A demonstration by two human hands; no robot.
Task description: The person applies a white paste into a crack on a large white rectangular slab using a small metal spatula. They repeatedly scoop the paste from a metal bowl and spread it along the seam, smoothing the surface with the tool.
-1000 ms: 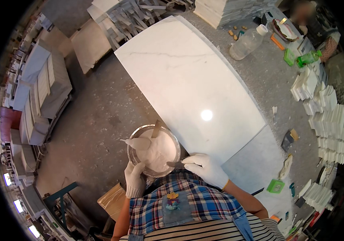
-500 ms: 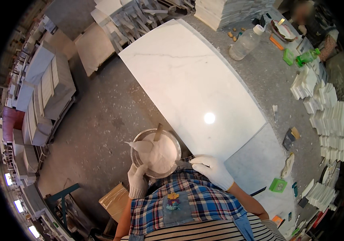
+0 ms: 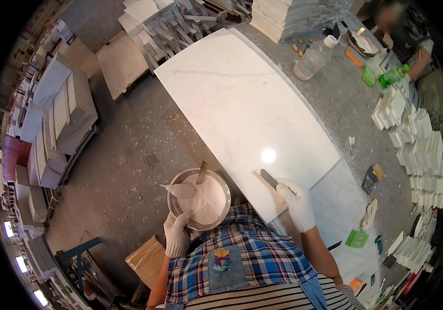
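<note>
My left hand (image 3: 177,231), in a white glove, grips the near-left rim of a round metal bowl (image 3: 226,211). Pale pinkish-white powder or paste (image 3: 208,199) lies in the bowl. A flat stick (image 3: 201,172) and a whitish scoop-like piece (image 3: 182,191) rest in it and stick out over the rim. Gloved too, my right hand (image 3: 298,205) is closed around a dark-bladed scraper (image 3: 269,179). Its blade is at the near end of a large white veined stone slab (image 3: 232,103); whether it touches the surface I cannot tell. The handle is hidden in my fingers.
A second pale slab (image 3: 330,201) lies right of the first. On the grey worktop stand a clear bottle (image 3: 314,59), a green box (image 3: 356,238) and tile stacks (image 3: 423,155). A person (image 3: 413,46) is at the far right. A wrapped carton (image 3: 146,261) sits below left.
My right hand has moved from the slab's near corner beside the bowl to the right and forward over the slab; the scraper now shows in it. My left hand and the bowl have barely shifted.
</note>
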